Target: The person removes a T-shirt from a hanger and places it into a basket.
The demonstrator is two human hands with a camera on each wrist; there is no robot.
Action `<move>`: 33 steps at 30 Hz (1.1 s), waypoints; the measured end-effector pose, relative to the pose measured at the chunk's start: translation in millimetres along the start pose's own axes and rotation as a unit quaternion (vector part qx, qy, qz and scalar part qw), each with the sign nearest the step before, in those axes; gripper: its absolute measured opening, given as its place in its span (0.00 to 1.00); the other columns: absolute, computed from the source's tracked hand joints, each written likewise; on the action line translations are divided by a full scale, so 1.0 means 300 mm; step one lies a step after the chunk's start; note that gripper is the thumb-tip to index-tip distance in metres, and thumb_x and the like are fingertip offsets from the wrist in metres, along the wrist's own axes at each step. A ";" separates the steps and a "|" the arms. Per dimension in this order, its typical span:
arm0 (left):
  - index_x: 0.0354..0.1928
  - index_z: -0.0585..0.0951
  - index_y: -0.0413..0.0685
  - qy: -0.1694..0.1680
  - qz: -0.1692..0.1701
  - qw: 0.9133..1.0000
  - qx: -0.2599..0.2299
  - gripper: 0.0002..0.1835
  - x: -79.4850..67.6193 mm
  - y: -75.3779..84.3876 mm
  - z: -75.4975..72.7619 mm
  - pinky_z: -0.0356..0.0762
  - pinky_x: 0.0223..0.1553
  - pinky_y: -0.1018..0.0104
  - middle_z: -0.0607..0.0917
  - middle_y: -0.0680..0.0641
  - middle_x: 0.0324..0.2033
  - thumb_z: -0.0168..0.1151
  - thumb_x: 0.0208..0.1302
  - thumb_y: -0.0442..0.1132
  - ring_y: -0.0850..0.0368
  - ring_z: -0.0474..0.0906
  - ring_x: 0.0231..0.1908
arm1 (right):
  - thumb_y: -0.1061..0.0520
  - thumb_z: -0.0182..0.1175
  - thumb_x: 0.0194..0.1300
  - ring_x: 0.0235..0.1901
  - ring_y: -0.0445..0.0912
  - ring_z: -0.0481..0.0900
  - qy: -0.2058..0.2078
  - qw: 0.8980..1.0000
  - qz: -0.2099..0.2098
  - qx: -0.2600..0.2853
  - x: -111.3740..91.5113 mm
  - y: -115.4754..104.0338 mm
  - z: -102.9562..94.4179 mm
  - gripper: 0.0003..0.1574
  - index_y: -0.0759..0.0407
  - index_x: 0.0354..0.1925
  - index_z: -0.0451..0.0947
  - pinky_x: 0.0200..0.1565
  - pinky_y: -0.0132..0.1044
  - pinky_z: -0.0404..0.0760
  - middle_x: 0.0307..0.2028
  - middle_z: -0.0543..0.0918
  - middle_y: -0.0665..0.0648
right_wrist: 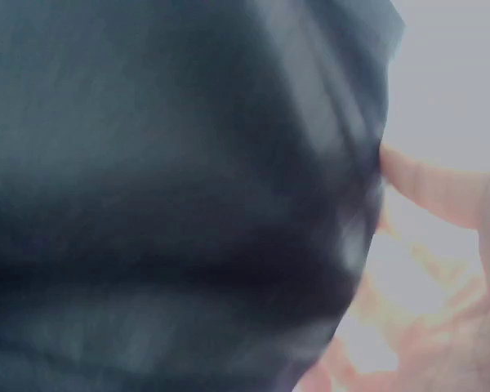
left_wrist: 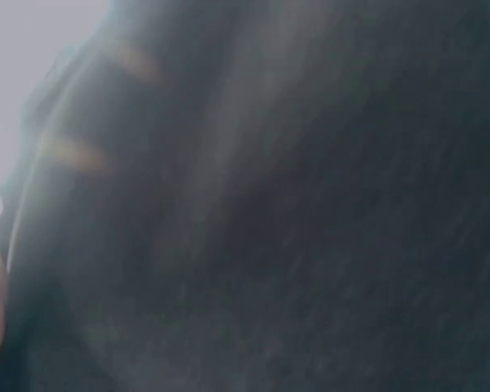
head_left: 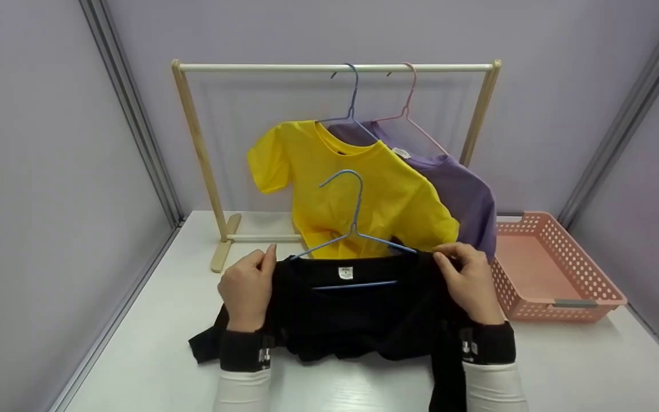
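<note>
A black shirt (head_left: 358,320) hangs on a blue wire hanger (head_left: 354,220), whose hook and upper arms rise out of the neckline; the lower bar shows inside the collar. My left hand (head_left: 248,289) pinches the shirt at its left shoulder edge, thumb pointing up. At the opposite shoulder, my right hand (head_left: 467,280) pinches the cloth between thumb and fingers. Dark cloth (left_wrist: 294,212) fills most of the left wrist view, with a sliver of hand at its left edge. In the right wrist view, the thumb (right_wrist: 433,188) presses against the shirt's edge.
Behind the shirt stands a rack (head_left: 284,67) with wooden legs and a white bar. From it hang a yellow T-shirt (head_left: 335,183) on a blue hanger and a purple T-shirt (head_left: 467,189) on a pink hanger. A pink perforated basket (head_left: 558,312) sits at the right on the white table (head_left: 152,320).
</note>
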State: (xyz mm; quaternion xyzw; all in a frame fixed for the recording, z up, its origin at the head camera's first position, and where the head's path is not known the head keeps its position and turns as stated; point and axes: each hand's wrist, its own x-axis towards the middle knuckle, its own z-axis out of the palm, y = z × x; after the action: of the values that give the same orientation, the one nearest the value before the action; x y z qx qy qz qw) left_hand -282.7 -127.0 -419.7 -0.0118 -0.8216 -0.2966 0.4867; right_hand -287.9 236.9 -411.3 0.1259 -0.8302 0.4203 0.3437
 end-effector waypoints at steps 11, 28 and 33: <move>0.13 0.66 0.49 0.056 0.067 0.996 -0.003 0.27 -0.045 0.059 0.074 0.51 0.15 0.64 0.64 0.51 0.12 0.72 0.62 0.41 0.56 0.60 0.13 | 0.62 0.65 0.69 0.56 0.59 0.78 -0.015 0.996 -0.091 0.001 -0.059 -0.136 0.183 0.21 0.65 0.59 0.80 0.61 0.55 0.71 0.53 0.86 0.62; 0.19 0.64 0.46 0.029 0.089 0.991 -0.098 0.25 -0.083 0.059 0.138 0.50 0.22 0.71 0.59 0.52 0.16 0.69 0.68 0.39 0.61 0.53 0.17 | 0.72 0.50 0.75 0.48 0.40 0.71 0.023 0.961 -0.121 0.248 -0.082 -0.101 0.256 0.11 0.67 0.40 0.79 0.58 0.31 0.65 0.40 0.78 0.60; 0.20 0.60 0.43 0.022 0.063 0.988 -0.136 0.26 -0.072 0.020 0.142 0.48 0.25 0.71 0.54 0.52 0.19 0.61 0.76 0.40 0.62 0.48 0.20 | 0.74 0.50 0.74 0.48 0.39 0.74 0.029 0.970 -0.111 0.215 -0.071 -0.088 0.257 0.11 0.66 0.40 0.79 0.58 0.29 0.69 0.39 0.78 0.64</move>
State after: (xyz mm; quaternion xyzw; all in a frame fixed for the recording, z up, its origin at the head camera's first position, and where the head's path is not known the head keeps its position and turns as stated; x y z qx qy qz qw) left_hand -303.0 -94.9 -449.2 -0.1234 -0.7603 -0.3741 0.5165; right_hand -295.0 158.5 -441.0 0.2759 -0.6909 0.5513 0.3775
